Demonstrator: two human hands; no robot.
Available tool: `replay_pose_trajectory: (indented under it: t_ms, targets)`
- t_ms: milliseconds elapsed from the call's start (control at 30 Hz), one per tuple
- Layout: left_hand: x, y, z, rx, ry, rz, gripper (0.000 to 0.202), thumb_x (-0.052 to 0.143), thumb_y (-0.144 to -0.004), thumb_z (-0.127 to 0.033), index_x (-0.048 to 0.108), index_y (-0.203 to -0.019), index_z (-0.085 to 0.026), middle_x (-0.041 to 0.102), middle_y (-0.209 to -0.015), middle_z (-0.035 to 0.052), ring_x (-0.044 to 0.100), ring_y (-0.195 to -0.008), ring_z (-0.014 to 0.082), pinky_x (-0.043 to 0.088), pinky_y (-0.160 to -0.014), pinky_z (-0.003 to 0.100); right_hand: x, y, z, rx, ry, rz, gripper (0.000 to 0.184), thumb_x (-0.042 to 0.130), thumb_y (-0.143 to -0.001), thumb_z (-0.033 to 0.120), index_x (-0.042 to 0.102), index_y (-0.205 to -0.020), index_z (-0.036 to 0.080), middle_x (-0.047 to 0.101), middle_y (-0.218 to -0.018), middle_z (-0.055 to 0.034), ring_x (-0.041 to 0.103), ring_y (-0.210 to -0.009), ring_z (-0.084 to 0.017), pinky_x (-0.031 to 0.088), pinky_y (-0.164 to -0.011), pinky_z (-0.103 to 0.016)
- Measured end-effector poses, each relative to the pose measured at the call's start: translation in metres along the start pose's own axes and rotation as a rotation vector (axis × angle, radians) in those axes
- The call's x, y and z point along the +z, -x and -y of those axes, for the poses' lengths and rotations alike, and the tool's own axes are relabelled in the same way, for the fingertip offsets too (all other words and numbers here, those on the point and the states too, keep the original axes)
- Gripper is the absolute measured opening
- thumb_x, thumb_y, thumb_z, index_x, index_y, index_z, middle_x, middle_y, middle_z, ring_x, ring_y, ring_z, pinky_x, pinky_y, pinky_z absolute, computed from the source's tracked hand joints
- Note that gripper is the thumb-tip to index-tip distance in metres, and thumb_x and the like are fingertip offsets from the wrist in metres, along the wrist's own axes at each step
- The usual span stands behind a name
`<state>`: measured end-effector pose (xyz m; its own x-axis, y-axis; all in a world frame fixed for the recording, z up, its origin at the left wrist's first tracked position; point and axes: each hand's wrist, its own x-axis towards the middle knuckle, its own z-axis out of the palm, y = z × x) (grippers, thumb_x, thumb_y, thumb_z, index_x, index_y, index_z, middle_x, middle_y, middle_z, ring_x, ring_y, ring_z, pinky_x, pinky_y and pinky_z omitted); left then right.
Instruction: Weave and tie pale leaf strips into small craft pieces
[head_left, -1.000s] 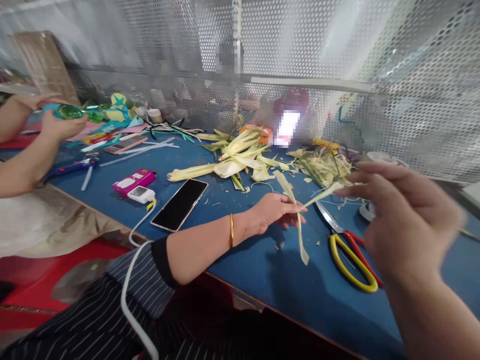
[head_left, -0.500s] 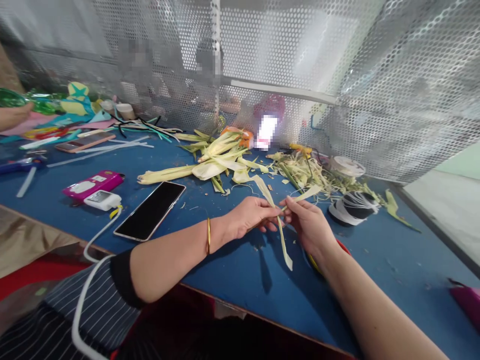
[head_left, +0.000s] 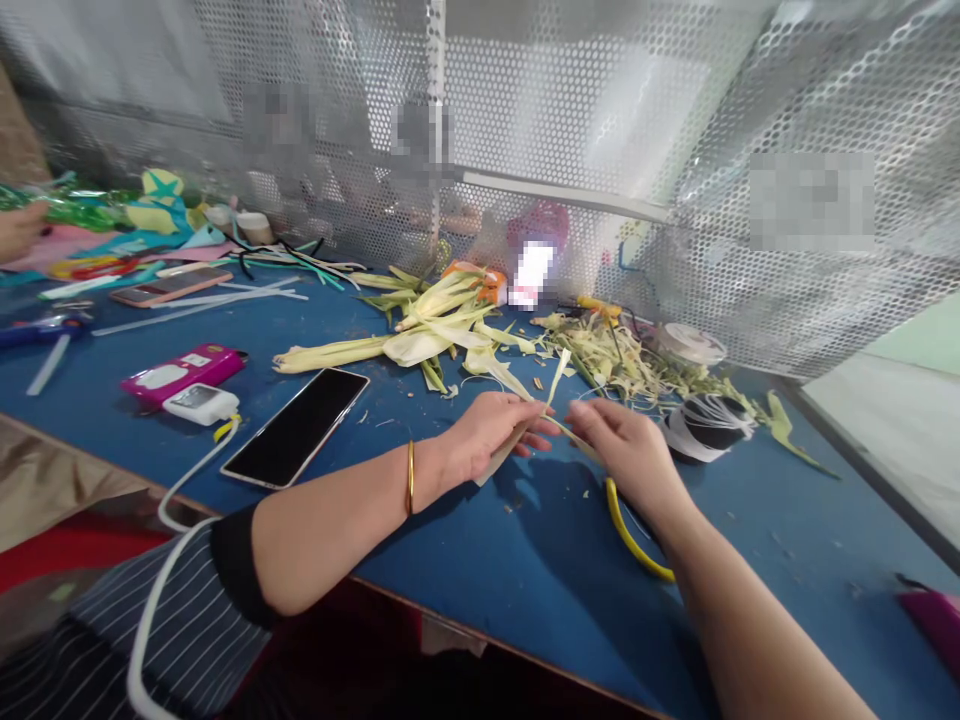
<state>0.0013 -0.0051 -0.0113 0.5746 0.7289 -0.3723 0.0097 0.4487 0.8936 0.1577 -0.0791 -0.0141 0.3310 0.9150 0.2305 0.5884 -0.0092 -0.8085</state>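
Pale husk strips cross at the left hand, its thumb and fingers pinched on them above the blue table, one end standing up and another hanging under the palm. One length runs on to the right hand, whose thumb and fingers grip it; the hands are near each other but not touching. A gold bangle circles the left wrist. Just under the right wrist shows a yellow handle, partly hidden. Beyond the hands lie whole husks and, to their right, a heap of shreds, with a spool of white cord near the right hand. A black phone lies left of the left hand, beside a magenta case
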Motion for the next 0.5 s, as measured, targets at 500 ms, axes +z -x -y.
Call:
replay_pose_trajectory:
  t_ms: [500]
  targets:
    - [0.001, 0.010, 0.012, 0.198, -0.631, 0.259, 0.023, 0.058, -0.084, -0.022, 0.066, -0.062, -0.016, 0.070, -0.063, 0.0047, 0.061, -0.046, 0.0111, 0.043, -0.047, 0.022, 0.006, 0.007, 0.008, -0.162, 0.021, 0.054, 0.027, 0.064, -0.082, 0.045, 0.072, -0.075, 0.020, 0.057, -0.058, 0.0014, 0.051, -0.055, -0.015, 0.037, -0.055, -0.027]
